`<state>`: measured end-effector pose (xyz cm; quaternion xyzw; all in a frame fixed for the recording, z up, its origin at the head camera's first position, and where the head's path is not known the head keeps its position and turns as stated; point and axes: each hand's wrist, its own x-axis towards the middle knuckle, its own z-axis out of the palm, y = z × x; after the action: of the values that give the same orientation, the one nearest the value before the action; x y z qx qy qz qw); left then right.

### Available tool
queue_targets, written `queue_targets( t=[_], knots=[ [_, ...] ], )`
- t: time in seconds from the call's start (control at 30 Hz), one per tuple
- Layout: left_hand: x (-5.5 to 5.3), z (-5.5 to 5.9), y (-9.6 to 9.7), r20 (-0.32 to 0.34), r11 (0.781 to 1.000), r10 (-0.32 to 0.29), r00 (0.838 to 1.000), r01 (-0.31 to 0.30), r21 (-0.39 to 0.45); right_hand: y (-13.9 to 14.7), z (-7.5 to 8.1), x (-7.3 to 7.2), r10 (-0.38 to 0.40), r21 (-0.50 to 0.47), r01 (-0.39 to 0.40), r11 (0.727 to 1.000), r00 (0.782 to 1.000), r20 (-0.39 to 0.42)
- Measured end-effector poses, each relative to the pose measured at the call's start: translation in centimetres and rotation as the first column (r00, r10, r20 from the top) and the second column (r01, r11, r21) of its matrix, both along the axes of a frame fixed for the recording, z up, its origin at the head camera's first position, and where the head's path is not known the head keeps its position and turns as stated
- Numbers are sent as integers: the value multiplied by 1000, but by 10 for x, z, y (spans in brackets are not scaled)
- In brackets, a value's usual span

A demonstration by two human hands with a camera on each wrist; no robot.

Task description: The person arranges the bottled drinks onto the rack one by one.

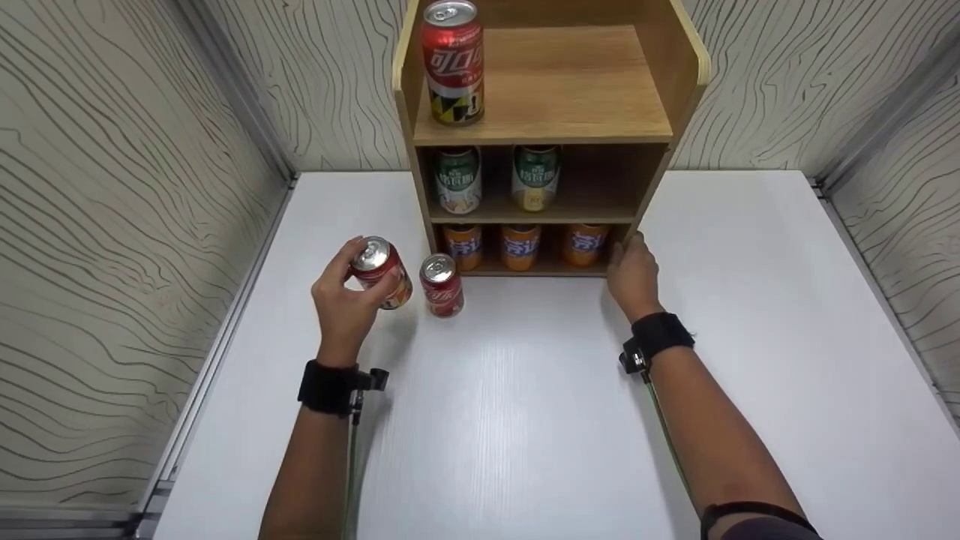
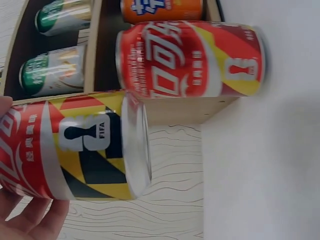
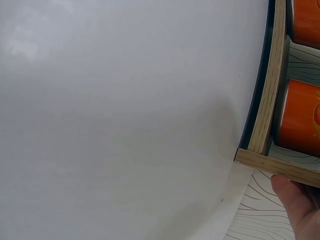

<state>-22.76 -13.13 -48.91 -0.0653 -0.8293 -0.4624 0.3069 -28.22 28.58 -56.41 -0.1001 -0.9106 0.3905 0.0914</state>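
Observation:
My left hand (image 1: 346, 304) grips a red cola can (image 1: 386, 279) around its side, held above the table left of the shelf. In the left wrist view this can (image 2: 85, 150) is tilted and its base shows. Just right of it a second red cola can (image 1: 442, 289) stands upright on the table by the shelf's front left corner. My right hand (image 1: 634, 276) is against the lower right side of the wooden shelf (image 1: 540, 136). In the right wrist view the thumb (image 3: 290, 195) touches the outer side panel; the other fingers are mostly hidden.
A red cola can (image 1: 454, 67) stands on the top shelf's left. Two green-and-white cans (image 1: 535, 180) are on the middle shelf. Below them stand three orange cans (image 1: 520, 247). The white table (image 1: 525, 420) is bordered by patterned panels (image 1: 112, 225) at the back and sides.

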Motion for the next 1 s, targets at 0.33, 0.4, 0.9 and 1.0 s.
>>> queue_targets(
  t=[0.33,0.4,0.9,1.0],
  knots=[
    [-4,32,5,-67,1000,-28,997,29,11,2,2,-1,-5,14,5,1000,1000,-14],
    [-4,36,6,-73,1000,-26,997,27,12,2,1,-1,-3,14,3,1000,1000,-17],
    [-2,74,17,-70,998,-54,996,53,-15,2,-2,-2,-2,6,2,1000,1000,-9],
    [0,81,19,-71,997,-70,995,69,-18,2,-2,-2,2,7,-2,1000,1000,-6]
  ],
)
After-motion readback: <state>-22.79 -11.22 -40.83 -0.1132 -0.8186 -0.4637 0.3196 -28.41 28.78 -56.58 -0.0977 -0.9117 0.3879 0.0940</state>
